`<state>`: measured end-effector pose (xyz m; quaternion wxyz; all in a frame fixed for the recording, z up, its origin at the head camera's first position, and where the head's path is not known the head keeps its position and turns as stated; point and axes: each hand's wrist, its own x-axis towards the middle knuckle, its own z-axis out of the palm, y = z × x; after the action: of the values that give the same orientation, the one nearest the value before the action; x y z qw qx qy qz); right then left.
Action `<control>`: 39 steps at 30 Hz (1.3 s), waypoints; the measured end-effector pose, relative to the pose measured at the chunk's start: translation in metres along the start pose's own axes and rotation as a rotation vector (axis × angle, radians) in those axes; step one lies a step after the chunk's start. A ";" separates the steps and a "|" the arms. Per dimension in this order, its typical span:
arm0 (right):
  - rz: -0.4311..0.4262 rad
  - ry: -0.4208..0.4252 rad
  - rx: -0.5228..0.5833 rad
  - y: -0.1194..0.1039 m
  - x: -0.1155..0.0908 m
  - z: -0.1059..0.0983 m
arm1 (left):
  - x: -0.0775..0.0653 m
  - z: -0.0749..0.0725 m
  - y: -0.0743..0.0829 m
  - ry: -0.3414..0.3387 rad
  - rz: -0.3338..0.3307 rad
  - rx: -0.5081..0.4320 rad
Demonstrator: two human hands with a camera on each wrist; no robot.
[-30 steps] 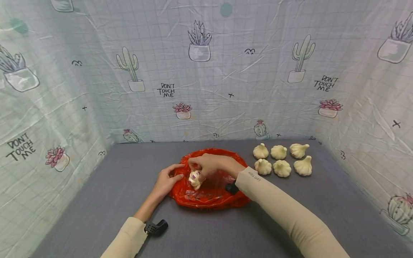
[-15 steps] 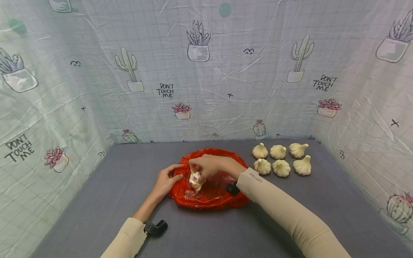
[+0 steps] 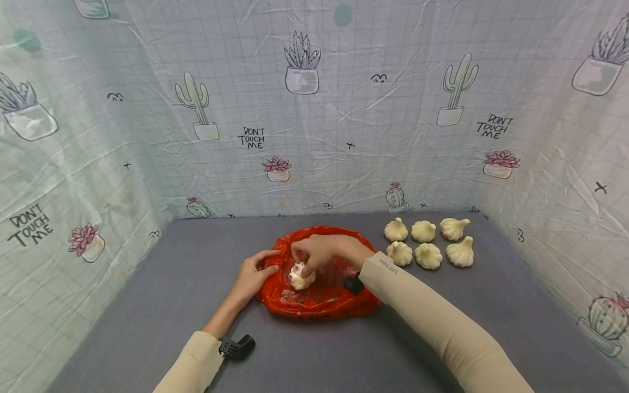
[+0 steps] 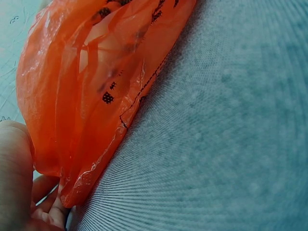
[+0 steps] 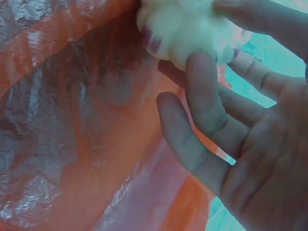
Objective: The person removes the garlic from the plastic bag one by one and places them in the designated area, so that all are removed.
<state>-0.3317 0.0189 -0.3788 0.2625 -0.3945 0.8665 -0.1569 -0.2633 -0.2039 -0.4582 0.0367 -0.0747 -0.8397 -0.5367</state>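
Note:
A red plastic bag [image 3: 319, 312] lies on the grey table with its mouth spread wide. My left hand [image 3: 253, 275] grips the bag's left rim, thumb on the near side and fingers around the edge; the left wrist view shows the bag's film [image 4: 96, 110] bunched by the thumb [image 4: 14, 168]. Inside the bag's opening, my right hand [image 3: 321, 252] holds a cream garlic bulb [image 3: 301, 277] with purple marks. In the right wrist view, thumb and fingers close around the garlic bulb [image 5: 183, 33], while two fingers [image 5: 187, 134] stand off it, near the bag's film.
Several other garlic bulbs [image 3: 428, 255] stand in two rows at the table's back right, beyond the right forearm. Patterned cloth walls [image 3: 344, 180] enclose the back and both sides of the grey table [image 3: 314, 355].
In my right hand the garlic bulb has turned and shifted slightly to the right. My left hand and the bag have stayed where they were.

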 end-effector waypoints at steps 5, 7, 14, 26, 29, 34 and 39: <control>0.019 -0.001 -0.036 -0.001 0.002 0.001 | -0.007 -0.003 0.013 -0.004 0.017 -0.004; 0.037 0.007 -0.064 -0.003 0.002 0.002 | -0.006 -0.002 0.011 0.000 0.018 -0.008; 0.028 -0.002 -0.117 -0.005 0.006 0.006 | -0.005 -0.002 0.013 0.001 0.013 0.006; -0.004 0.016 -0.127 0.002 0.001 0.006 | -0.005 -0.003 0.009 -0.016 0.008 -0.019; -0.019 0.082 -0.160 0.003 0.000 0.006 | -0.004 -0.003 0.008 -0.012 0.000 -0.018; -0.050 0.217 -0.263 0.002 -0.002 0.006 | -0.004 -0.002 0.008 -0.002 -0.004 -0.011; -0.066 0.308 -0.326 0.000 -0.004 0.007 | -0.006 -0.002 0.012 0.000 0.002 -0.002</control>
<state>-0.3256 0.0218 -0.3831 0.0544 -0.4313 0.8968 -0.0818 -0.2554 -0.2015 -0.4471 0.0369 -0.0755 -0.8392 -0.5373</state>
